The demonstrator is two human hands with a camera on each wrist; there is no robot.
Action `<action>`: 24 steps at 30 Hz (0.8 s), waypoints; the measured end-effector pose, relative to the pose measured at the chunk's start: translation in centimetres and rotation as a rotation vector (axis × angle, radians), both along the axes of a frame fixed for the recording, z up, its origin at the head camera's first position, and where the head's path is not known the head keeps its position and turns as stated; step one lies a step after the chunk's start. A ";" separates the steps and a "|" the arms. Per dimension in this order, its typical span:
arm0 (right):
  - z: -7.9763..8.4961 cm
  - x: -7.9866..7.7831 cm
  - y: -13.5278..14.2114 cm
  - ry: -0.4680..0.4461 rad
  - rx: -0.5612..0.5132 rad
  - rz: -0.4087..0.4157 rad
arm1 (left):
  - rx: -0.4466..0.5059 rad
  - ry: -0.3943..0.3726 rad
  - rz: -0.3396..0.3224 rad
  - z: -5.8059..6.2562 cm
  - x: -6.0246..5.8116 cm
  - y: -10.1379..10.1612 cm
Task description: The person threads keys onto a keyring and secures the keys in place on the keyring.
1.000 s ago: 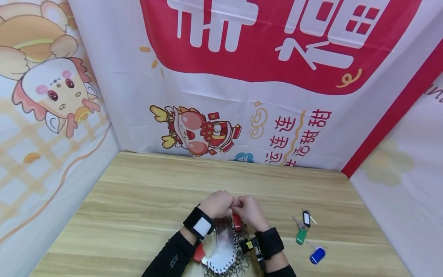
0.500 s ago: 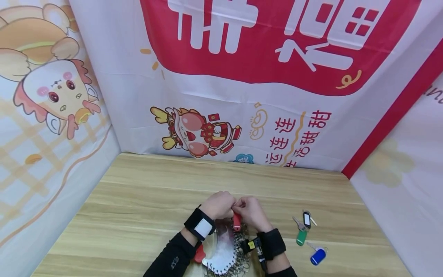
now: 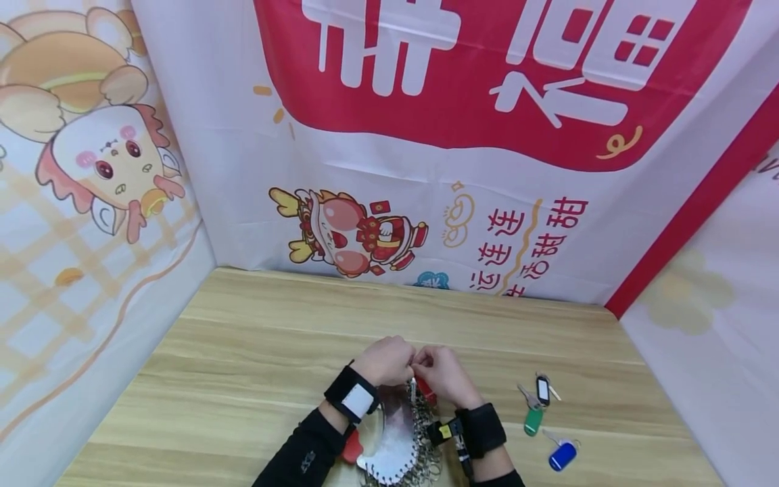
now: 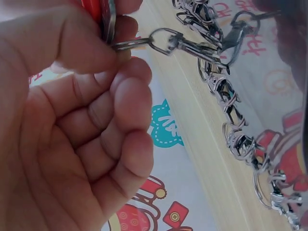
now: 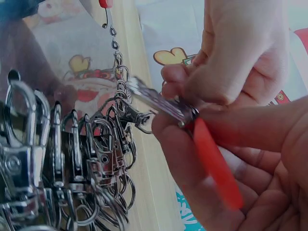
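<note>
My left hand (image 3: 385,361) and right hand (image 3: 443,375) meet above a shiny curved metal rack (image 3: 394,443) hung with snap hooks. In the left wrist view, my left thumb and index finger pinch a metal key ring (image 4: 132,44), which is linked to a snap hook (image 4: 187,47) at the rack's edge. My right thumb and fingers pinch a key (image 5: 161,103) with a red tag (image 5: 214,163), as the right wrist view shows. Several snap hooks (image 5: 72,149) hang in a row beside the right hand. The ring's far side is hidden by fingers.
On the wooden table (image 3: 243,352) to the right lie keys with a black tag (image 3: 543,390), a green tag (image 3: 533,421) and a blue tag (image 3: 562,456). A red piece (image 3: 352,447) shows left of the rack. Printed cloth walls (image 3: 389,155) border the table.
Between the hands, the red tag has swung to the right, and a silvery piece now shows beside it. Both hands stay nearly in place. The head view has shifted slightly.
</note>
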State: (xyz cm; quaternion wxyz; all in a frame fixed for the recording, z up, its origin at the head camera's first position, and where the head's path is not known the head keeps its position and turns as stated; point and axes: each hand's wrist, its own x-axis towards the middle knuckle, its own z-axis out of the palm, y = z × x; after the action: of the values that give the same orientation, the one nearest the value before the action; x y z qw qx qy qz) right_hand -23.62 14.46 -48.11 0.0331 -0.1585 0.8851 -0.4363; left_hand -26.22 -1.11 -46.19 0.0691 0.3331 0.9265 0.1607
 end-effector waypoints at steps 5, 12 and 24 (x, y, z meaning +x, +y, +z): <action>-0.3 -0.2 -0.1 -0.023 0.000 -0.088 | 0.034 -0.048 0.001 -0.1 -0.3 -0.2; -0.1 -0.2 -0.3 -0.040 -0.014 -0.122 | 0.044 -0.031 -0.030 -0.3 -0.5 -0.5; 0.2 -0.1 -0.3 0.009 0.015 -0.081 | 0.028 -0.064 -0.024 0.1 -0.3 -0.6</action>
State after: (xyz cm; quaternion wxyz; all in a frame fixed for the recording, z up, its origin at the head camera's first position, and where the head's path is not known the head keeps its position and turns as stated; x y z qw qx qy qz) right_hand -23.76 14.20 -47.89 0.0128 -0.1240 0.8942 -0.4299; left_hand -26.49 -1.69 -46.14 0.0960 0.3396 0.9175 0.1833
